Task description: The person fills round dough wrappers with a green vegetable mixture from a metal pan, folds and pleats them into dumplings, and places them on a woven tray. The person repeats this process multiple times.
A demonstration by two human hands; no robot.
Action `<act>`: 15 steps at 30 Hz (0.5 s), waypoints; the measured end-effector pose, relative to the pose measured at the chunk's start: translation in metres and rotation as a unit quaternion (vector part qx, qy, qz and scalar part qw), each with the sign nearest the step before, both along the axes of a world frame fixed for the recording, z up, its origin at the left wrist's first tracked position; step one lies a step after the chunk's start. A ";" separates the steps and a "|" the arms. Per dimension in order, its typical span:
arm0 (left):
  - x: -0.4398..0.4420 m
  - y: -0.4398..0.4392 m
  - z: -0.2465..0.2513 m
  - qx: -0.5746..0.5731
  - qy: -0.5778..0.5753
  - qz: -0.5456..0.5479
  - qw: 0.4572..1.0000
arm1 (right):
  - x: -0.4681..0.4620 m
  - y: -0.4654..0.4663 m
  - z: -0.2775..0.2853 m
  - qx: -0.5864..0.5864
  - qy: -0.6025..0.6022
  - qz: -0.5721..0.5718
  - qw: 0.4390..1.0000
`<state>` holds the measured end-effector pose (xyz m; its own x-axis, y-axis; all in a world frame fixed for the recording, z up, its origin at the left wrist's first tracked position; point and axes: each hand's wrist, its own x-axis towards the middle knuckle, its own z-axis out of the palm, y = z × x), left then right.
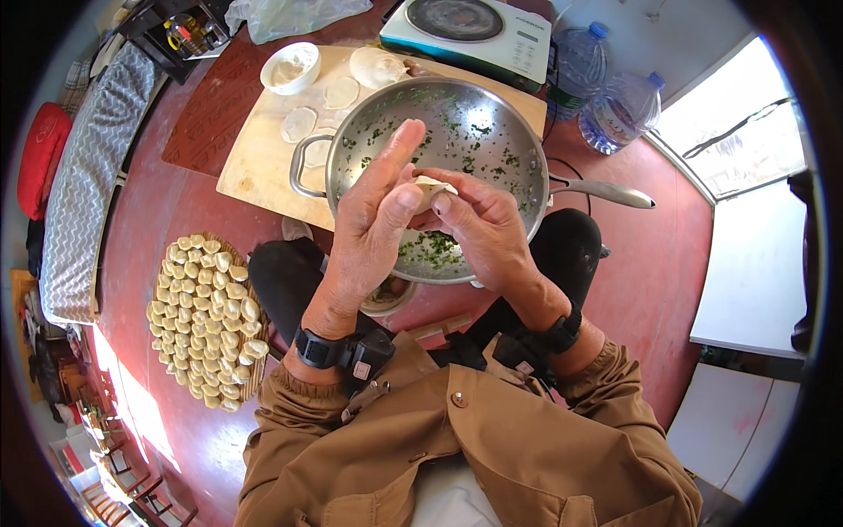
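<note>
Over a steel wok (421,125) with chopped greens on its inside, both hands hold one folded dumpling (431,191). My left hand (379,211) supports it from the left, its thumb at the dough and its fingers extended upward. My right hand (487,224) pinches the dumpling's right end between thumb and fingers. Some fingertips are hidden behind the dumpling. Round dough wrappers (299,124) lie on the wooden board (257,158), left of the wok. A lump of dough (377,67) and a white bowl (291,68) with pale flour-like contents stand at the board's far side.
A round tray (258,388) full of dumplings is at the left. The wok's handle (612,192) sticks out to the right. Beyond the board stands an electric cooktop (467,39), with large water bottles (621,112) beside it. A bowl (390,306) sits partly under the wok.
</note>
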<state>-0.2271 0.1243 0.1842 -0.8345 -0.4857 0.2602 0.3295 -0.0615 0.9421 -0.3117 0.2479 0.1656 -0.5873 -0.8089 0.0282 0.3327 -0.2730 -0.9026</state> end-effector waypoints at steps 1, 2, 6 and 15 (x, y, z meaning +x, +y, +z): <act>-0.001 0.000 0.000 -0.044 -0.015 0.014 0.999 | 0.001 0.000 0.000 -0.022 -0.017 0.003 1.000; -0.002 -0.001 0.001 -0.083 -0.019 0.017 0.996 | 0.001 0.000 0.000 -0.014 -0.008 -0.003 1.000; -0.007 -0.009 -0.001 -0.180 -0.023 -0.014 0.983 | 0.002 -0.002 0.000 0.016 0.032 -0.013 0.999; -0.004 0.001 -0.006 -0.210 -0.004 0.090 0.974 | 0.002 -0.004 0.004 -0.051 -0.101 0.011 0.993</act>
